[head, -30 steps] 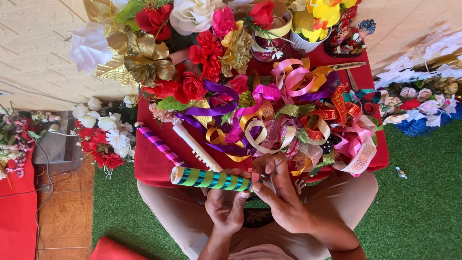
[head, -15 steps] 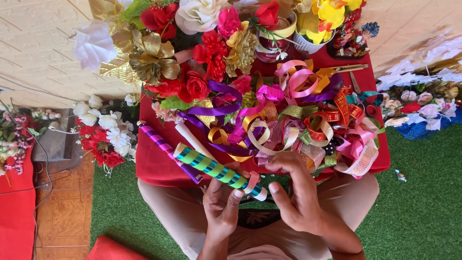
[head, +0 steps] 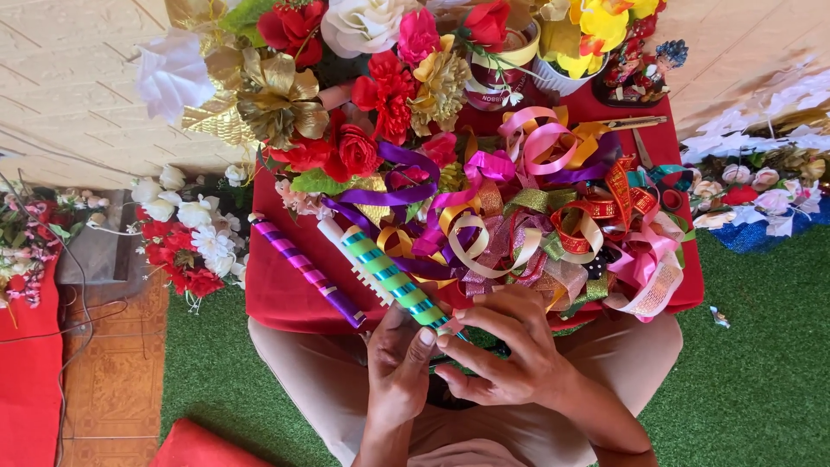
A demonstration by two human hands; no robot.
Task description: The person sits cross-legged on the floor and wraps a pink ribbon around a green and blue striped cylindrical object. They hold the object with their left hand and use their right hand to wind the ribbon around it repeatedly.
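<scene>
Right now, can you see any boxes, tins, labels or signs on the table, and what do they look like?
Round tin: back of the red table, behind the ribbon pile; dark red with a cream rim and a light printed label.
White tub: just right of the tin, holding yellow flowers.
No signs or screens.

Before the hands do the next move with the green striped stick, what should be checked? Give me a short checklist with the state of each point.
1. Left hand grips the near end of the green striped stick: ok.
2. Right hand fingers touch the same end: ok.
3. Far end of the stick rests on the red table: ok.
4. Purple striped stick lies apart, beside it: ok.
5. Ribbon pile does not cover the gripped end: ok.
6. Wrapping tight at the stick's tip: cannot tell, fingers hide it.
</scene>
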